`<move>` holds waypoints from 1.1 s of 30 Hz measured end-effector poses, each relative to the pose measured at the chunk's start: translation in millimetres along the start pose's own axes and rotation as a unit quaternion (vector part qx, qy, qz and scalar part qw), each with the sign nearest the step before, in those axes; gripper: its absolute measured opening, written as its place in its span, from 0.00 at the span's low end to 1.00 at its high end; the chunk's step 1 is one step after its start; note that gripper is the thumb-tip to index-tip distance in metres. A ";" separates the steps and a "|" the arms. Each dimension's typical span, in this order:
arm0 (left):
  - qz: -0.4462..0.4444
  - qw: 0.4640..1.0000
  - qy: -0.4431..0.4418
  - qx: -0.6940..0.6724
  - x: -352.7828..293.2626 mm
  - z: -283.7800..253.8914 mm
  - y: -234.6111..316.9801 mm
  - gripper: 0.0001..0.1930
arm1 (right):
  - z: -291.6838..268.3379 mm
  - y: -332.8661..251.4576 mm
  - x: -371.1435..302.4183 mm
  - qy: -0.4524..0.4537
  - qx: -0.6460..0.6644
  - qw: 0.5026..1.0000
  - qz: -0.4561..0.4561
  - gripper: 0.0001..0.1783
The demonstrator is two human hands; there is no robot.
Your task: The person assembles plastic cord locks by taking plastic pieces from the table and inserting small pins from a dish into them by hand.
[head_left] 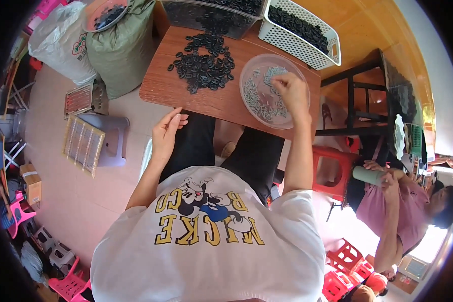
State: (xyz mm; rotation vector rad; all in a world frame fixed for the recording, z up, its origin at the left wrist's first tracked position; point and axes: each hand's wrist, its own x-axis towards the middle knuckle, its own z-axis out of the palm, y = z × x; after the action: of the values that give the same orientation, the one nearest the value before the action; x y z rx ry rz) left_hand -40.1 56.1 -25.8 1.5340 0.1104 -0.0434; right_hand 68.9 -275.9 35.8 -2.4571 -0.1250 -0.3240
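Observation:
On the brown wooden table [151, 85] lies a loose pile of small black oval pieces [206, 68]. A round clear plastic bowl [243, 95] at its right holds many small pale metallic pieces, thin like pins or screws. My right hand [292, 93] is over this bowl, thumb and fingers pinched together near the pieces; whatever is between the fingertips is too small to see. At the table's near edge, left of my knees, my left hand [167, 132] is closed with thumb near the index finger. Anything it holds cannot be made out.
Behind the table are a clear bin [211, 22] and a white perforated basket [307, 48], both filled with black pieces. Full sacks [118, 60] stand at left, near a stool [118, 136]. At right, a black metal frame [352, 100], red stool [332, 171] and a seated person [392, 206].

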 end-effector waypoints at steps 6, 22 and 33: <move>-0.027 1.000 -0.004 0.013 -0.2 3.1 -7.2 0.16 | 18.2 6.3 -18.9 -0.032 -0.039 0.998 -0.033 0.07; -0.033 0.999 -0.005 0.008 1.2 1.2 -1.5 0.14 | 46.0 0.7 -11.2 -0.018 -0.078 0.993 -0.086 0.07; -0.168 0.933 -0.104 -0.302 10.1 29.6 31.8 0.11 | 49.2 -127.9 -60.2 -0.138 0.311 0.938 0.061 0.12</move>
State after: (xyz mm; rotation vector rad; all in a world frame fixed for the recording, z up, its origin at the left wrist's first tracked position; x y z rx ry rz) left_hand -25.6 28.2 5.8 0.8735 0.1951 -0.4084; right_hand -1.0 -145.5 58.7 -1.8534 -0.1647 0.1108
